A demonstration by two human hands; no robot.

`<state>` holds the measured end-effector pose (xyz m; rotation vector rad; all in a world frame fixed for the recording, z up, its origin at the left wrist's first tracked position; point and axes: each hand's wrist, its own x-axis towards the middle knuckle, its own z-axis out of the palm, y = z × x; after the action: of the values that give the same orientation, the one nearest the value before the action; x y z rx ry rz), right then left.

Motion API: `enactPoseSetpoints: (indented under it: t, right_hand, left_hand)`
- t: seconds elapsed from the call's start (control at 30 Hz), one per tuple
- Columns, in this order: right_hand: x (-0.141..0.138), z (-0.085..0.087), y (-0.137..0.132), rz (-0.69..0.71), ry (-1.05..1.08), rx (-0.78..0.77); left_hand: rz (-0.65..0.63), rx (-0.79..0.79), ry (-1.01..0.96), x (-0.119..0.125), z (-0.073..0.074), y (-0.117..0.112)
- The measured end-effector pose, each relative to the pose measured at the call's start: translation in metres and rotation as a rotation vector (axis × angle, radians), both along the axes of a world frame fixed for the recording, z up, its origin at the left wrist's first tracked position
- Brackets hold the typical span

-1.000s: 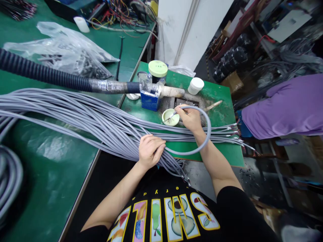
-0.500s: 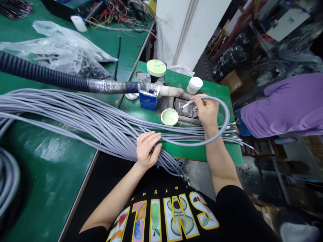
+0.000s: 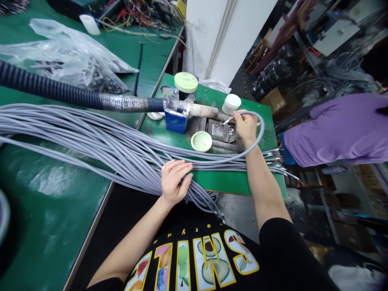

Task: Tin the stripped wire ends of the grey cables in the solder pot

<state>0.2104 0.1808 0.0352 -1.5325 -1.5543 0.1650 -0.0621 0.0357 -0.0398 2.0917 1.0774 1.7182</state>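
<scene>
My right hand (image 3: 246,126) pinches a grey cable (image 3: 261,128) close to its stripped end; the cable loops back over my wrist. Its thin coloured wires (image 3: 221,127) point down at the shiny square of a solder pot (image 3: 217,130); whether they touch the metal I cannot tell. Left of the pot sits a pale green shallow dish (image 3: 201,141) with some pale stuff inside. My left hand (image 3: 176,182) lies over a thick bundle of grey cables (image 3: 121,145), fingers stretched and thumb apart. Several stripped cable ends (image 3: 277,155) lie at the bench's right side.
A ribbed black hose (image 3: 60,89) ends in a pale nozzle (image 3: 204,110) beside the pot, resting on a blue box (image 3: 176,121). Behind stand a green-lidded jar (image 3: 186,83) and a white tub (image 3: 231,104). A person in purple (image 3: 339,129) is at the right.
My right hand has moved the wire ends from the edge of the green dish across to the solder pot. My left hand has stayed on the bundle.
</scene>
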Motion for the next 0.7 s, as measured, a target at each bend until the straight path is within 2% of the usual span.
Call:
enactPoseSetpoints:
  t: [0.5, 0.6, 0.7]
  right_hand:
    - [0.003, -0.018, 0.003, -0.013, -0.080, -0.063]
    - [-0.001, -0.010, -0.006, -0.029, -0.072, -0.041]
    - [-0.013, 0.011, -0.036, 0.040, -0.063, 0.025]
  left_hand:
    - [0.002, 0.010, 0.025, 0.000, 0.002, 0.000]
    - [0.004, 0.010, 0.027, 0.000, 0.001, 0.001]
    - [-0.008, 0.018, 0.018, -0.001, 0.000, 0.002]
